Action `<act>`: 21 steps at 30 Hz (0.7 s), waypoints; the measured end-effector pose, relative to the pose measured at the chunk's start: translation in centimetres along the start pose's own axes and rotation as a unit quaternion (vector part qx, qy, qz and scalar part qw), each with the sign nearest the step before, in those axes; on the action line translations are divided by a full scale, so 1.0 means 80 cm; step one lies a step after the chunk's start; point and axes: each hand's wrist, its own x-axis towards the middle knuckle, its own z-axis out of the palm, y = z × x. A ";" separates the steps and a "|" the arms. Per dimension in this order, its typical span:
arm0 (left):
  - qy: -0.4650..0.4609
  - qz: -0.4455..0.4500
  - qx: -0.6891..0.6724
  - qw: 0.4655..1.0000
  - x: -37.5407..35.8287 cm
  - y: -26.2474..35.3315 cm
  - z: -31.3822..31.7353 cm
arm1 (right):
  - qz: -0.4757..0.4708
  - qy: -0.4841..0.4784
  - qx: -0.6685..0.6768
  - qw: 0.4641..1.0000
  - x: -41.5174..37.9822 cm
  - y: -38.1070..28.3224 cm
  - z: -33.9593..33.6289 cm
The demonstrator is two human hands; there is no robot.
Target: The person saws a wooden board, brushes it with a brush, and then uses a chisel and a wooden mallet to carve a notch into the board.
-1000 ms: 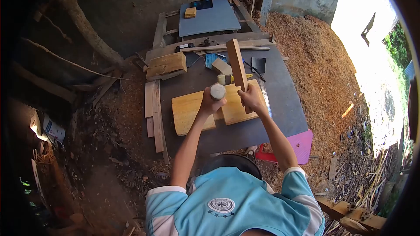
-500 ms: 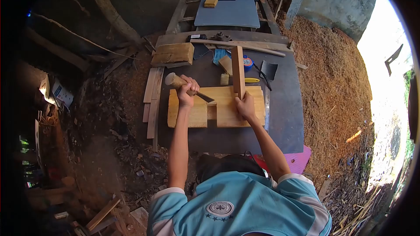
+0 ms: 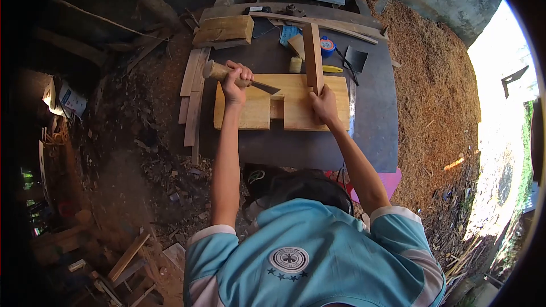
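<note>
My left hand (image 3: 235,82) is wrapped round the wooden handle of a chisel (image 3: 265,87). Its blade slants down to the right, with the tip at the top end of a notch in a thick yellowish board (image 3: 244,108). In my right hand (image 3: 325,105) is the lower end of a squared wooden stick (image 3: 313,57), which stands up over the right part of the board. Just beyond the board lie a brush with a yellow handle (image 3: 331,69) and a small wood block (image 3: 297,44).
The board lies on a dark worktable (image 3: 372,119). Further back are a blue tape measure (image 3: 327,44), a wood block (image 3: 223,29) and long strips (image 3: 341,31). Planks (image 3: 192,88) line the left edge. Wood shavings (image 3: 432,96) heap up on the right.
The table and both hands sit higher in the view, as the camera has tipped down. The chisel and the stick remain in my hands, at nearly the same places over the board.
</note>
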 end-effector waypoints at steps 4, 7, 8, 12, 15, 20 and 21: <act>-0.013 0.005 0.048 0.999 -0.008 0.000 0.009 | 0.021 -0.028 0.001 0.999 -0.005 -0.009 -0.005; -0.030 0.019 0.078 0.996 -0.003 -0.004 0.022 | 0.026 -0.036 0.004 0.999 0.003 -0.003 -0.004; -0.040 0.018 0.094 0.995 -0.002 -0.004 0.026 | 0.021 -0.038 0.010 0.999 0.003 -0.001 -0.004; -0.060 0.008 0.125 0.990 0.007 -0.010 0.044 | -0.009 -0.046 -0.011 0.999 0.006 0.002 -0.005; -0.059 -0.001 0.125 0.990 0.018 -0.014 0.052 | 0.003 -0.062 -0.012 0.998 0.012 -0.002 -0.009; -0.077 -0.039 0.107 0.991 0.035 -0.025 0.047 | -0.003 -0.035 0.022 0.999 0.006 0.004 -0.006; -0.082 -0.053 0.099 0.990 0.038 -0.024 0.046 | 0.001 -0.032 0.017 0.999 0.005 0.004 -0.006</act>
